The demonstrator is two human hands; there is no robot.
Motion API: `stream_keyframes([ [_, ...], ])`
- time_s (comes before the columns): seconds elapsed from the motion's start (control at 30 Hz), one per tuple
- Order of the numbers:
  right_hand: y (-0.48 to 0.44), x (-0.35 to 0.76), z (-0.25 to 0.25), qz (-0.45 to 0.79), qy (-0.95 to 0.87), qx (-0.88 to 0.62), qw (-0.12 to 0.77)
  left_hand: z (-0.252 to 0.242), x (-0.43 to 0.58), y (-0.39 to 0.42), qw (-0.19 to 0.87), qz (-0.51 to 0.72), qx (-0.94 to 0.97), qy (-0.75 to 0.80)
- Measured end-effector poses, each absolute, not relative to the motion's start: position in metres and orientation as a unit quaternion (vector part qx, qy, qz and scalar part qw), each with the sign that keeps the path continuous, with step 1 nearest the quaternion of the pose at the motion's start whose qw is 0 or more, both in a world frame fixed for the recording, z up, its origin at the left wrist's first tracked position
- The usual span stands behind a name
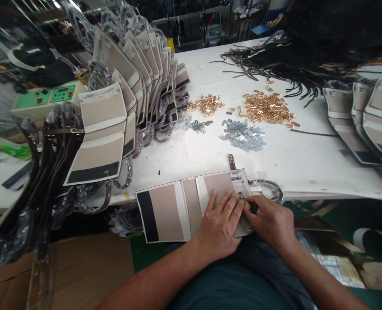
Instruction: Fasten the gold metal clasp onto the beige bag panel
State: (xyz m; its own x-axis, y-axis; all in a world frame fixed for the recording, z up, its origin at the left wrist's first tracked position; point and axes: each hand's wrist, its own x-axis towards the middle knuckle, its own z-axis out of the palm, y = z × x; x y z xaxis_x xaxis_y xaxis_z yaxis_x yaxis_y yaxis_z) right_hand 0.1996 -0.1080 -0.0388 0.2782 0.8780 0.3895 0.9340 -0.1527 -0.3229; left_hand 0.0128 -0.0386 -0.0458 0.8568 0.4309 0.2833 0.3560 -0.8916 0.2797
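**A:** What stands at the far left?

**B:** A leaning stack (103,133) of panels, set on edge. A nudge could tip the whole row.

**A:** And the piece under the hands?

**B:** The panel (165,211) lies open at the near edge of the bench (307,163), partly hanging over it. The left hand (218,228) rests flat on it with its fingers spread, gripping nothing and only pressing down. If that pressure lets up, I think the panel could slide off.

**A:** The right?

**B:** The right hand (270,221) has its fingers pinched shut on a small clasp (241,196) near the panel's upper right corner, just beside the left fingertips. The clasp is mostly hidden, so I cannot tell whether it sits square. A slip there might scratch the facing or send the clasp down to the floor (142,258).
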Motion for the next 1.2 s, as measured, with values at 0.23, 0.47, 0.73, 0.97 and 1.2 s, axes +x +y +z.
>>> stream_keyframes([
  [0.23, -0.109, 0.199, -0.045, 0.005, -0.545, -0.792, 0.274, -0.043, 0.013, -0.04, 0.099, 0.168, 0.958, 0.21],
  [0.47, -0.112, 0.21, -0.034, 0.119, -0.558, -0.748, 0.338, -0.041, 0.012, -0.041, 0.089, 0.165, 0.96, 0.207],
  [0.73, -0.102, 0.221, -0.024, 0.212, -0.494, -0.765, 0.354, -0.033, 0.012, -0.04, 0.073, 0.13, 0.968, 0.204],
  [0.97, -0.096, 0.223, -0.018, 0.252, -0.485, -0.768, 0.334, -0.032, 0.012, -0.039, 0.088, 0.114, 0.968, 0.203],
  [1.2, -0.101, 0.22, -0.027, 0.213, -0.531, -0.75, 0.332, -0.03, 0.012, -0.038, 0.087, 0.107, 0.97, 0.201],
])
